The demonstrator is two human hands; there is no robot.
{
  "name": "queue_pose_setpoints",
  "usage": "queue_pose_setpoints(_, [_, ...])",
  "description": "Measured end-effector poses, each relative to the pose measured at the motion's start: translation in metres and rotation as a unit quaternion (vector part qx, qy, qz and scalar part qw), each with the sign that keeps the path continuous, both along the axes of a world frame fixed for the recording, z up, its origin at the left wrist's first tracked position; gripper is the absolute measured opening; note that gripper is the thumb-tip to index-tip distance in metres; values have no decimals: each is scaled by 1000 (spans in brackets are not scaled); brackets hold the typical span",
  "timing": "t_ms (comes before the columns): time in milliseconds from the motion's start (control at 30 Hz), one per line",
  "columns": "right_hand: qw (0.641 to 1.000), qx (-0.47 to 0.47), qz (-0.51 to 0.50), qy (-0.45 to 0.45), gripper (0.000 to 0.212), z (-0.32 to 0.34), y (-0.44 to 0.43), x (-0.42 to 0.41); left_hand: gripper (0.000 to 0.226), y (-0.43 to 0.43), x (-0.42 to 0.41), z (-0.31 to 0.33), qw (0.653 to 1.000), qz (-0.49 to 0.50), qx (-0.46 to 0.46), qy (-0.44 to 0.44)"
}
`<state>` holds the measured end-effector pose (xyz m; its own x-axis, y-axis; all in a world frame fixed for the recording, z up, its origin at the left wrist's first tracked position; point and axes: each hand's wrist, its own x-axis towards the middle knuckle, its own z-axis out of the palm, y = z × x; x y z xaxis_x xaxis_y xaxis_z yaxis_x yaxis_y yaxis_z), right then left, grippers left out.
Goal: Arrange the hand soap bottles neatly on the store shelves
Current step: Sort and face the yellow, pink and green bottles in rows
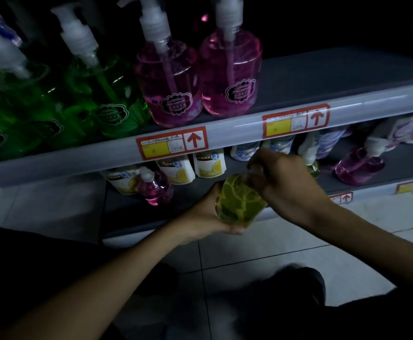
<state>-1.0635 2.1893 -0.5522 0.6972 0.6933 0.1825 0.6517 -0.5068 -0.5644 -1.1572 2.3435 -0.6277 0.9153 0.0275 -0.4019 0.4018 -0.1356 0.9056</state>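
Observation:
A yellow-green soap bottle (239,201) with lemon slices on it is held in front of the lower shelf (127,217). My left hand (205,217) cups its base from below and the left. My right hand (286,180) grips its top, covering the pump. On the upper shelf (323,74) stand two pink pump bottles (230,69) beside several green pump bottles (97,89) at the left.
On the lower shelf lie a small pink bottle (155,187), white lemon-label packs (209,165), blue-white packs (244,150) and another pink bottle (358,165) at the right. Price tags (172,143) run along the shelf rail. Tiled floor (274,253) lies below.

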Motion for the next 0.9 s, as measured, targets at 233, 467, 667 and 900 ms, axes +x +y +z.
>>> queue_pose_setpoints(233, [973, 71, -65, 212, 23, 40, -40, -16, 79, -33, -32, 27, 982, -2, -186, -28])
queue_pose_setpoints(467, [867, 151, 129, 457, 83, 70, -62, -18, 72, -36, -31, 75, 933, 42, -354, -56])
queue_pose_setpoints(667, [879, 235, 143, 390, 97, 95, -71, -18, 52, -33, -30, 124, 945, 41, -295, -136])
queue_pose_setpoints(900, [908, 345, 99, 218, 64, 129, -62, -18, 51, -39, -19, 187, 937, 87, -200, -275])
